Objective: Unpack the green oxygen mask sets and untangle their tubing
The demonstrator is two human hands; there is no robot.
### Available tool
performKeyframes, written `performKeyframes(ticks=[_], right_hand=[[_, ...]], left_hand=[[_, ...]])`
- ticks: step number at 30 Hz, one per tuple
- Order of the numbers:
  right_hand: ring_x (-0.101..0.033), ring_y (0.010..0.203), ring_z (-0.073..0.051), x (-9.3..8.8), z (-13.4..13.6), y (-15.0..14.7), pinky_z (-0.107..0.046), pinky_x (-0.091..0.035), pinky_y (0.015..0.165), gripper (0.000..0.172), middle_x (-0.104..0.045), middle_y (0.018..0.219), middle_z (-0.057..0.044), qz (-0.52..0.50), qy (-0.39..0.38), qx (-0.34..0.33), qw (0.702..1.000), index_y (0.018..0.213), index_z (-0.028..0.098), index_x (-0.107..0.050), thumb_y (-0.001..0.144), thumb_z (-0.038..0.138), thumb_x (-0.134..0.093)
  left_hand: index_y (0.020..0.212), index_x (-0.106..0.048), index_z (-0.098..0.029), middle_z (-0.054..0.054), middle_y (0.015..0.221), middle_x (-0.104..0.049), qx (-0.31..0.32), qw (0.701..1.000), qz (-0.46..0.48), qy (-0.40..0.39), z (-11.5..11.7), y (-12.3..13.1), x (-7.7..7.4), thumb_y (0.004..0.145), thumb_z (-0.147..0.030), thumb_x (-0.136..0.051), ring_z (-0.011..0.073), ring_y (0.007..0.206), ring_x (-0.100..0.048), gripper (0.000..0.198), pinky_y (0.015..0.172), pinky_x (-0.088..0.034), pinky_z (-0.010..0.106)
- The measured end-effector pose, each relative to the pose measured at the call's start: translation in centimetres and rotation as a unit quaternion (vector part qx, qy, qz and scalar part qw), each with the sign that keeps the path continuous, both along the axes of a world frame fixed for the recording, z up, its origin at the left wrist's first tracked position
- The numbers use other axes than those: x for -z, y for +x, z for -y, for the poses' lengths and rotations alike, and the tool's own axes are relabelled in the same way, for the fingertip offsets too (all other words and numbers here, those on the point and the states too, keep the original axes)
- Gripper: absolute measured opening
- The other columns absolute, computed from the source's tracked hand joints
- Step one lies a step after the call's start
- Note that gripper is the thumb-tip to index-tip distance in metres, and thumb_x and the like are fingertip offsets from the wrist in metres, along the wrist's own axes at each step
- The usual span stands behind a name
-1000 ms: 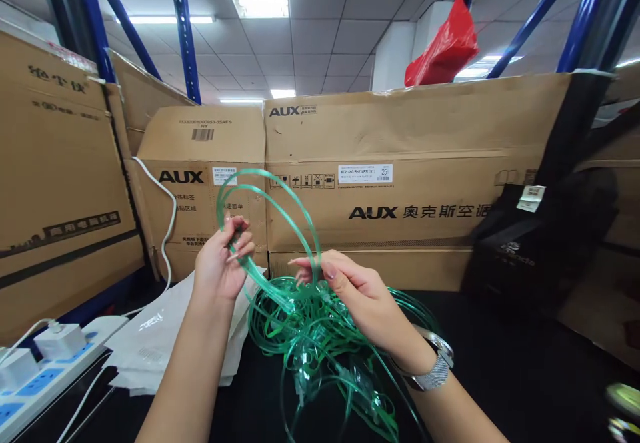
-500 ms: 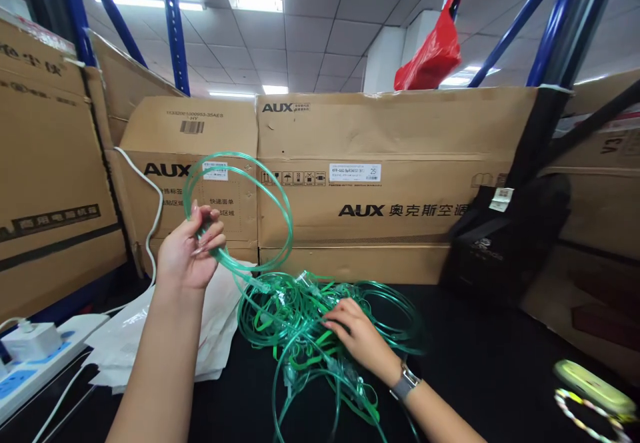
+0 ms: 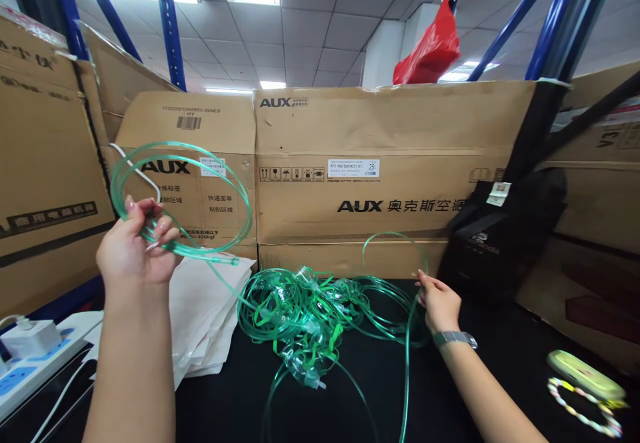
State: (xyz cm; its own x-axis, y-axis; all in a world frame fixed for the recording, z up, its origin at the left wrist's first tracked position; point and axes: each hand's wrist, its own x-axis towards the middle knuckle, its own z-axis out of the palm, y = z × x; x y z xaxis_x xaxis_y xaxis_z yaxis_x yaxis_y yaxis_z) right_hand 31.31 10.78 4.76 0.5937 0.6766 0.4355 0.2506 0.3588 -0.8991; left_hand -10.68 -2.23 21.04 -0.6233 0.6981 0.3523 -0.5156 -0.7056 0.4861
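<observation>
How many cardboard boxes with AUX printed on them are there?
2: a smaller AUX box behind the raised left hand, and a long AUX box right of it, behind the tangled green tubing.

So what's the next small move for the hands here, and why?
Probably draw the right hand outward to free its strand: the left hand holds a coiled loop up, yet tubing runs from it into the tangled pile.

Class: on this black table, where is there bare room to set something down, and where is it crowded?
Bare black table lies between the right hand and the yellow-green case. The middle is crowded with tangled green tubing; white bags and a power strip fill the left.
</observation>
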Motion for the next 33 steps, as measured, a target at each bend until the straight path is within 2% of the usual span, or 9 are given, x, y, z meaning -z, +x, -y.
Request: performKeyframes(ticks=[6,9,12,14,16,19,21,27,33], right_hand=[[-0.041,0.038,-0.013,0.8,-0.2,-1.6,-0.030,-0.037,0.041,0.045,-0.051,0.047,-0.002,0.094,-0.050,-0.089,0.990,0.061,0.012,-0.064,0.056,0.057,-0.062],[-0.054,0.061,-0.021,0.7,0.4,-3.1,-0.039,-0.045,0.064,0.033,-0.057,0.065,-0.007,0.156,-0.034,-0.087,0.983,0.069,0.013,-0.068,0.058,0.044,-0.067],[-0.052,0.091,-0.027,0.1,2.3,-5.4,-0.044,-0.039,0.086,0.032,-0.055,0.093,-0.012,0.227,0.028,-0.072,0.971,0.095,0.016,-0.065,0.072,0.036,-0.060],[-0.052,0.093,-0.024,-0.4,4.3,-7.4,-0.042,-0.041,0.086,0.029,-0.052,0.098,-0.011,0.324,0.090,-0.118,0.934,0.105,0.018,-0.060,0.083,0.032,-0.048],[-0.054,0.088,-0.020,-0.7,6.6,-9.4,-0.035,-0.045,0.081,0.026,-0.053,0.095,-0.009,0.405,0.093,-0.228,0.881,0.108,0.021,-0.057,0.089,0.029,-0.040],[-0.054,0.093,-0.020,-0.6,9.1,-11.8,-0.033,-0.046,0.082,0.031,-0.053,0.104,-0.007,0.510,0.054,-0.346,0.785,0.113,0.024,-0.054,0.084,0.036,-0.052],[-0.051,0.099,-0.022,0.0,9.7,-12.6,-0.036,-0.044,0.087,0.039,-0.052,0.108,-0.007,0.538,0.036,-0.363,0.760,0.114,0.025,-0.054,0.078,0.040,-0.060],[-0.049,0.099,-0.022,2.0,9.2,-13.3,-0.038,-0.041,0.089,0.049,-0.054,0.106,-0.006,0.538,-0.011,-0.361,0.762,0.117,0.024,-0.050,0.071,0.022,-0.067],[-0.050,0.094,-0.025,1.3,9.6,-13.2,-0.041,-0.040,0.084,0.038,-0.059,0.097,-0.006,0.521,0.027,-0.316,0.792,0.102,0.019,-0.053,0.067,0.020,-0.068]], left_hand=[[0.059,-0.054,-0.011,0.000,0.053,-0.051,-0.020,0.999,-0.029,-0.011,-0.6,1.0,0.0,0.091,-0.017,-0.033,0.0041,0.032,-0.037,0.039,0.028,-0.025,0.014],[0.061,-0.056,-0.011,-0.001,0.054,-0.050,-0.019,0.999,-0.041,-0.012,-0.8,1.4,0.2,0.090,-0.015,-0.034,0.0041,0.033,-0.039,0.036,0.029,-0.026,0.014],[0.062,-0.056,-0.010,0.000,0.057,-0.052,-0.022,0.998,-0.052,-0.009,-0.8,1.6,0.3,0.089,-0.014,-0.035,0.0039,0.033,-0.039,0.035,0.029,-0.026,0.015],[0.063,-0.057,-0.010,0.001,0.058,-0.053,-0.024,0.998,-0.058,-0.005,-0.8,1.7,0.3,0.089,-0.014,-0.035,0.0039,0.033,-0.040,0.035,0.029,-0.026,0.015],[0.063,-0.057,-0.009,0.001,0.058,-0.053,-0.029,0.998,-0.063,0.001,-0.7,1.8,0.3,0.089,-0.014,-0.035,0.0039,0.034,-0.040,0.035,0.029,-0.025,0.015],[0.063,-0.057,-0.009,0.000,0.058,-0.053,-0.043,0.997,-0.067,0.010,-0.7,1.7,0.3,0.089,-0.014,-0.035,0.0040,0.034,-0.041,0.034,0.030,-0.024,0.015],[0.062,-0.057,-0.010,0.000,0.058,-0.053,-0.054,0.996,-0.071,0.012,-0.7,1.5,0.4,0.089,-0.015,-0.037,0.0044,0.034,-0.041,0.033,0.030,-0.025,0.016],[0.063,-0.057,-0.010,0.001,0.059,-0.054,-0.060,0.995,-0.081,0.017,-0.8,1.3,0.6,0.088,-0.014,-0.038,0.0053,0.034,-0.042,0.031,0.031,-0.025,0.016],[0.063,-0.059,-0.009,0.002,0.059,-0.054,-0.054,0.994,-0.092,0.031,-0.7,1.7,0.4,0.088,-0.014,-0.039,0.0054,0.034,-0.042,0.032,0.030,-0.023,0.017]])
